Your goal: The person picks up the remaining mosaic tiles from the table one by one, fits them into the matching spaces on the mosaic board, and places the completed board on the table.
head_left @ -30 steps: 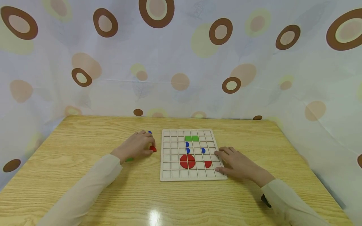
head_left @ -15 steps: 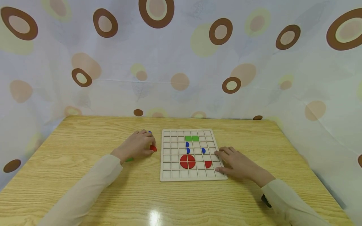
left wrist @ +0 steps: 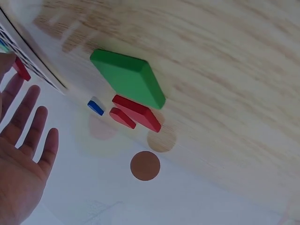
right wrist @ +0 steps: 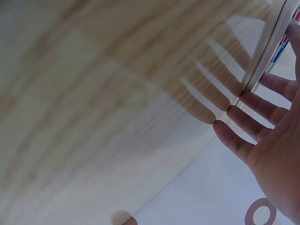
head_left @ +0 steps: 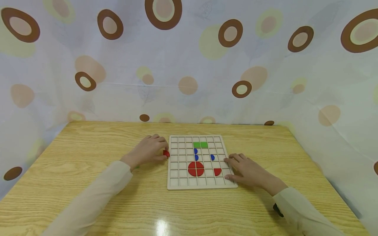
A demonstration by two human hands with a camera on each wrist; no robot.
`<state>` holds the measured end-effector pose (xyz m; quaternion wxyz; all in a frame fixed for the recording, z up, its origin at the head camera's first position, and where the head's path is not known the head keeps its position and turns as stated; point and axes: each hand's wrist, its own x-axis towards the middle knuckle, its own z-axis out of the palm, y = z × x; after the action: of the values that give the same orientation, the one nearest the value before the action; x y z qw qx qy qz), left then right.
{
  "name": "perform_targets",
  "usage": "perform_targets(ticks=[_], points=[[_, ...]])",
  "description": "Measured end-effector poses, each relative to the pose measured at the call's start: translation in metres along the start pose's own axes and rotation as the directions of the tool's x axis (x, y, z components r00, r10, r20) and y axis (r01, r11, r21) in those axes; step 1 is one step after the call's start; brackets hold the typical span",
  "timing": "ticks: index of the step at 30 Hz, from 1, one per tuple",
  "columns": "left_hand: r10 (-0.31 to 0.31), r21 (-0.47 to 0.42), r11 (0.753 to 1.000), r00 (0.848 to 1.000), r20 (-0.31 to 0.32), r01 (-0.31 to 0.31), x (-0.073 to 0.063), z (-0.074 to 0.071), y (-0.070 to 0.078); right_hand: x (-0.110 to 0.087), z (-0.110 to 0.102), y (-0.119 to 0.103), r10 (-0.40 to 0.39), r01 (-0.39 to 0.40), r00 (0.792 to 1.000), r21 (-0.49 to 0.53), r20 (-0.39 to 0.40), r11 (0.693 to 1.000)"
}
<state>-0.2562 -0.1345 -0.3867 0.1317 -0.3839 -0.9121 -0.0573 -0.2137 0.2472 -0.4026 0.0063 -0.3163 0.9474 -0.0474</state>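
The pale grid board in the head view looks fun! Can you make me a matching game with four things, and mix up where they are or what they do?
Things
1. left hand
2. two green square pieces
3. red circle made of four quarters
4. right hand

Places and states
A. just below two blue half-circle pieces
B. at the right edge of the pale grid board
C. pinching a red wedge-shaped piece
D. highest coloured pieces on the board

Pairs: 1-C, 2-D, 3-A, 4-B
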Motion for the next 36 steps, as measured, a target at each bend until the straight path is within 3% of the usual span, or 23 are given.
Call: perform_targets(ticks=[13,22,36], points=[[0.003,-0.025,1.000,1.000,0.030,-0.002,0.016,0.004,0.017,0.000,0.000,0.000,-0.009,0.009,1.000,0.016,-0.005,1.000],[0.015,-0.031,0.999,0.996,0.092,-0.013,0.029,0.007,0.028,0.000,0.001,0.001,-0.005,0.005,1.000,0.008,-0.004,1.000],[0.088,-0.042,0.996,0.993,0.074,-0.085,0.052,0.011,0.057,-0.001,0.002,0.002,-0.013,0.013,1.000,0.010,-0.011,1.000]])
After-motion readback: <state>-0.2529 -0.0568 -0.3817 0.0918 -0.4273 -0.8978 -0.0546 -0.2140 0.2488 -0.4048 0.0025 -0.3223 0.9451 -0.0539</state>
